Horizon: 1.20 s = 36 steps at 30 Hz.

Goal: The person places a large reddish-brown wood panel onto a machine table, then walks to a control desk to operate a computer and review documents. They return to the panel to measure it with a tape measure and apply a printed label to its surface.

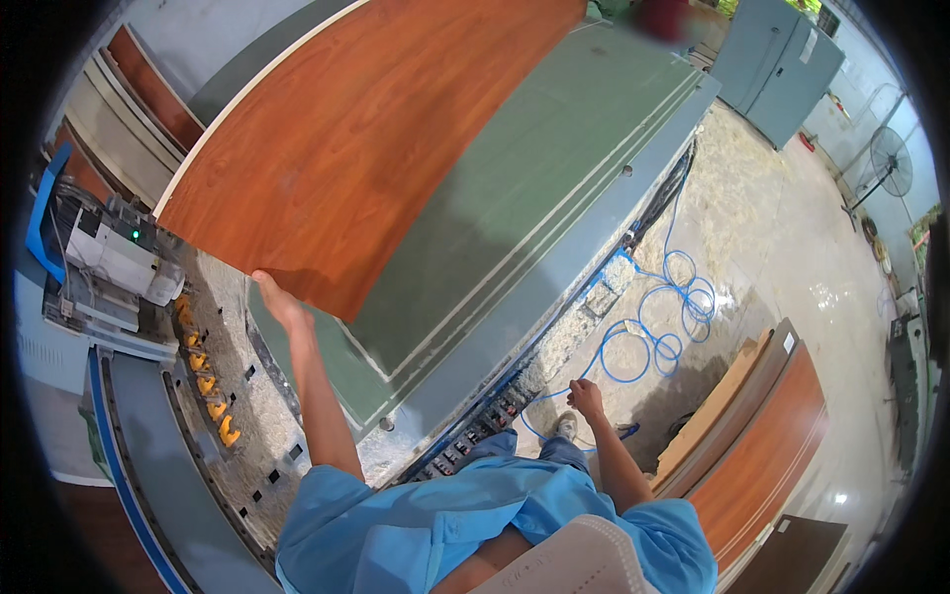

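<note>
My left hand (282, 302) grips the near edge of a large reddish-brown wood-grain panel (346, 148). The fingers go out of sight beneath it, with the thumb at the edge. This panel is tilted over a green machine bed (495, 188) with pale lines along its border, and its near corner overhangs the bed. Low at my right side, my right hand (585, 397) is closed, its fingers curled. A blue hose (623, 346) passes close to those fingers; whether they hold anything is hidden.
A machine carriage (119, 252) with a green light and a row of yellow tool holders (206, 381) stand at left. More boards (762, 436) lean at my right. A grey cabinet (777, 64) and a fan (891, 158) are farther back. A blurred red shape (661, 18) shows at the far end.
</note>
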{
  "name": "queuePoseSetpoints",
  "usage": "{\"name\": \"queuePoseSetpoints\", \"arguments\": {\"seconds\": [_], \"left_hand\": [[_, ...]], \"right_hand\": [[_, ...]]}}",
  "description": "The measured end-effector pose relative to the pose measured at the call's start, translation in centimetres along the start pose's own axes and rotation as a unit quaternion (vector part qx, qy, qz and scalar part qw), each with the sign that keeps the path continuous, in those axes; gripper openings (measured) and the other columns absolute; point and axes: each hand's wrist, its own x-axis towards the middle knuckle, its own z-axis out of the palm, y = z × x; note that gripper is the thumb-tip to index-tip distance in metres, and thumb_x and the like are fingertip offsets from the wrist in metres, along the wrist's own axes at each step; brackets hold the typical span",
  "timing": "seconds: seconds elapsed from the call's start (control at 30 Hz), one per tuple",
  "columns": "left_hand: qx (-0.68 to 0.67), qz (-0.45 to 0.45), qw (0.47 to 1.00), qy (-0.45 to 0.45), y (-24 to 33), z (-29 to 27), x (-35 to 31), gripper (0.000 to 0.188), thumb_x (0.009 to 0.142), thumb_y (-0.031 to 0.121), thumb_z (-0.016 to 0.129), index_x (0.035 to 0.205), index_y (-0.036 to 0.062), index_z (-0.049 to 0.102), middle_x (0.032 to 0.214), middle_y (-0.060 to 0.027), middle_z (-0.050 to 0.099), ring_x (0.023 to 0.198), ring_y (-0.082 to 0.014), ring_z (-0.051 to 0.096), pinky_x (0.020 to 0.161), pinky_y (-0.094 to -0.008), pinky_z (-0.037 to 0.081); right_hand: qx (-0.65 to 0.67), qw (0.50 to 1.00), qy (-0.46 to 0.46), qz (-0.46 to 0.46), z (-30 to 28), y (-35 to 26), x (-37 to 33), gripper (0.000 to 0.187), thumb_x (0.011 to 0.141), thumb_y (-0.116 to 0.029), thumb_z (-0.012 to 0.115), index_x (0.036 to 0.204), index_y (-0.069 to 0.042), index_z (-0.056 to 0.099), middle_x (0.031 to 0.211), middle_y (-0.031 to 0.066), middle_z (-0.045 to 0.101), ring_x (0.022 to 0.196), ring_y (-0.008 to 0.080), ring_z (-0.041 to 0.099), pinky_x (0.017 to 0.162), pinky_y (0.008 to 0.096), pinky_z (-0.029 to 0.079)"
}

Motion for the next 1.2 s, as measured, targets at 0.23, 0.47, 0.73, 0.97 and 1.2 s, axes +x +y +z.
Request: {"name": "queuePoseSetpoints", "arguments": {"seconds": [0.23,0.47,0.73,0.97,1.2], "left_hand": [[0.005,-0.025,0.999,0.02,-0.4,0.4,0.8,0.082,0.103,0.059,0.041,0.156,-0.0018,0.025,0.162,-0.0143,0.028,0.149,-0.0282,0.026,0.121,-0.0421,0.024],[0.016,0.012,1.0,0.0,-1.0,0.0,1.4,0.082,0.104,0.058,0.041,0.156,-0.0022,0.024,0.164,-0.0141,0.025,0.15,-0.0276,0.024,0.122,-0.041,0.02],[0.028,-0.016,0.999,0.033,-1.4,-0.5,1.5,0.081,0.104,0.059,0.04,0.156,-0.0011,0.025,0.162,-0.0138,0.028,0.148,-0.0266,0.029,0.121,-0.0407,0.022],[0.02,-0.019,0.999,0.037,-0.4,-0.6,1.3,0.086,0.101,0.064,0.041,0.157,0.0017,0.024,0.162,-0.0142,0.027,0.148,-0.0283,0.028,0.12,-0.0434,0.023],[-0.002,-0.029,1.0,0.005,-0.4,-0.5,1.9,0.089,0.099,0.067,0.039,0.158,0.0034,0.02,0.163,-0.0142,0.025,0.148,-0.0309,0.027,0.121,-0.0451,0.023]], "right_hand": [[0.012,1.0,0.003,0.0,1.5,-1.3,-0.4,0.035,0.095,-0.031,0.059,0.101,0.002,0.068,0.077,0.0121,0.071,0.065,0.0179,0.07,0.055,0.0304,0.056],[-0.065,0.996,-0.047,-0.037,4.7,-3.8,2.6,0.039,0.096,-0.035,0.059,0.102,0.002,0.068,0.08,0.0122,0.072,0.067,0.0185,0.071,0.057,0.0308,0.057],[-0.142,0.974,-0.132,-0.119,7.6,-4.0,7.8,0.038,0.099,-0.034,0.057,0.105,0.001,0.068,0.08,0.0113,0.072,0.069,0.0187,0.071,0.062,0.0339,0.057],[-0.161,0.964,-0.126,-0.17,6.1,-3.8,9.0,0.036,0.098,-0.033,0.058,0.102,0.001,0.07,0.077,0.0118,0.072,0.064,0.0188,0.07,0.057,0.0331,0.055],[-0.073,0.983,-0.046,-0.162,3.9,-11.0,7.4,0.039,0.098,-0.034,0.056,0.096,0.002,0.07,0.072,0.0101,0.071,0.063,0.0174,0.069,0.058,0.0324,0.054]]}}
